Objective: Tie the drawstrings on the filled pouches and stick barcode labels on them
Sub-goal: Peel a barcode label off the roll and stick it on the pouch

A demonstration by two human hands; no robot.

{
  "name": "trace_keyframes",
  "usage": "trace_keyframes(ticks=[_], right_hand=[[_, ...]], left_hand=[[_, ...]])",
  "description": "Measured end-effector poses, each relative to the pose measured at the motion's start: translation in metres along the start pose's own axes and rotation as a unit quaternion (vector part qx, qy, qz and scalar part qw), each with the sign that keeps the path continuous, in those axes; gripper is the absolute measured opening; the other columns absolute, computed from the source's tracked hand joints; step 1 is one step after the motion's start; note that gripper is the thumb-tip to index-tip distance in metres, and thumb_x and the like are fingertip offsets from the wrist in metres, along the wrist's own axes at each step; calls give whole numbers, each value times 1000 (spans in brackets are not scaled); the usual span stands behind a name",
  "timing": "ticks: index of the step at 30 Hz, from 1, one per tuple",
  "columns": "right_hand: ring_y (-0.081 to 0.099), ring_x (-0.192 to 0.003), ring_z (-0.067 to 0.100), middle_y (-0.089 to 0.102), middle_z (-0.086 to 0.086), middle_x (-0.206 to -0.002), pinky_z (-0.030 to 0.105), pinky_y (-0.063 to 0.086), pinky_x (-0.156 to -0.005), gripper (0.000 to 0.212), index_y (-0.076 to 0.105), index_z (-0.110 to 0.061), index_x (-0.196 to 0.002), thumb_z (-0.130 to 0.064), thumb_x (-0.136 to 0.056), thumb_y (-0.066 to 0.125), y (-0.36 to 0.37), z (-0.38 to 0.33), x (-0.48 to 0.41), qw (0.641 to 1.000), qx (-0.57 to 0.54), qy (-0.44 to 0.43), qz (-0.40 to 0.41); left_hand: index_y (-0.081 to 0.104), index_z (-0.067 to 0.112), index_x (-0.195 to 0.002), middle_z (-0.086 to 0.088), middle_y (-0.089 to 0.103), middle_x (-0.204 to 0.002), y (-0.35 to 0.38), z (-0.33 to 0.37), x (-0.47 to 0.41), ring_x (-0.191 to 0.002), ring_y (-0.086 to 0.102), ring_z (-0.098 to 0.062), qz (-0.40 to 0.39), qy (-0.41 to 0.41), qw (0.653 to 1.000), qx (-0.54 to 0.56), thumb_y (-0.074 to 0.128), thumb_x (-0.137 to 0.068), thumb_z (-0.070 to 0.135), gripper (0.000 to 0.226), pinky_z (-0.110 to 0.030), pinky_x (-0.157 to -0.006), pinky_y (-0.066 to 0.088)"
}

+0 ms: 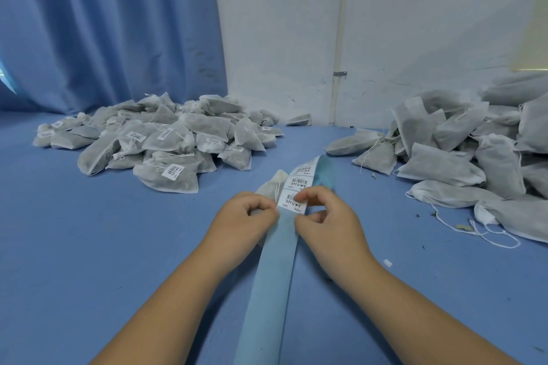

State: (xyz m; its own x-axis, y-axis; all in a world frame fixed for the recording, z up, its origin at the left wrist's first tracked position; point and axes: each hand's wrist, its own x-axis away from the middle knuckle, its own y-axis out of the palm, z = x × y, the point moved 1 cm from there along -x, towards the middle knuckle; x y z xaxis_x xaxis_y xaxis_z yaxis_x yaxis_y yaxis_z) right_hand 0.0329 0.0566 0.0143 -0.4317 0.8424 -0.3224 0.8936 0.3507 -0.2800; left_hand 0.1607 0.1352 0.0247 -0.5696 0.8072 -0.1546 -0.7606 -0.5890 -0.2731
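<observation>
Near the middle of the bench [89, 246], the left hand [246, 213] has its fingers curled, pinching the left edge of the strip [272, 275] of backing paper. A pouch [271, 184] appears to be tucked beneath that hand. The right hand [323, 216] pinches the lower right corner of the nearest label [292, 201] between thumb and forefinger.

The label is thin and sticky and will likely curl or cling to a fingertip, so it is best lifted by one corner. The strip looks slick and limp and needs a hand to steady it. The pouch is soft, light fabric with loose filling, so it should be flattened before the label is pressed on.

Labelled pouches [160, 139] are heaped toward the far left corner, and unlabelled pouches [462, 151] with trailing strings lie along the right edge. The bench is covered in matte blue, with a few crumbs and scraps near the right heap. Behind it hang a blue curtain [112, 24] and a scuffed white wall [415, 24].
</observation>
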Motion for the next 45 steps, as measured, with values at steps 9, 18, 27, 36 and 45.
trace_keyframes(ticks=[9,18,27,36,45], right_hand=[[53,-88,9,48,-11,-98,24,45,-72,19,73,-24,-98,-21,-79,72,-1,-3,5,969,196,-139,48],[61,-84,15,69,-6,-88,33,48,-76,9,74,-22,-89,-24,-84,68,-1,-6,8,961,235,-139,39],[61,-78,13,70,-7,-80,35,50,-73,10,74,-23,-80,-21,-82,64,0,-5,8,963,236,-131,18],[60,-80,15,67,-8,-83,34,50,-72,7,71,-24,-80,-29,-80,67,1,-4,8,953,266,-137,49],[61,-70,19,67,-6,-72,31,49,-59,5,72,-21,-72,-22,-76,71,3,-5,10,933,303,-186,61]], left_hand=[[75,17,-81,10,56,-97,4,-2,2,-75,57,5,-9,57,997,-44,67,-85,6,14,-12,-71,43],[78,16,-86,3,58,-103,5,0,3,-87,56,8,-7,122,989,-87,70,-84,2,17,-1,-74,36],[78,26,-81,8,56,-105,5,-2,3,-96,53,7,-6,166,975,-145,71,-83,7,20,0,-77,33],[78,22,-81,7,57,-103,6,-1,3,-93,53,6,5,174,975,-140,71,-82,4,19,0,-75,34],[78,24,-80,15,54,-99,5,-4,2,-92,53,7,2,191,967,-169,72,-82,6,19,0,-74,33]])
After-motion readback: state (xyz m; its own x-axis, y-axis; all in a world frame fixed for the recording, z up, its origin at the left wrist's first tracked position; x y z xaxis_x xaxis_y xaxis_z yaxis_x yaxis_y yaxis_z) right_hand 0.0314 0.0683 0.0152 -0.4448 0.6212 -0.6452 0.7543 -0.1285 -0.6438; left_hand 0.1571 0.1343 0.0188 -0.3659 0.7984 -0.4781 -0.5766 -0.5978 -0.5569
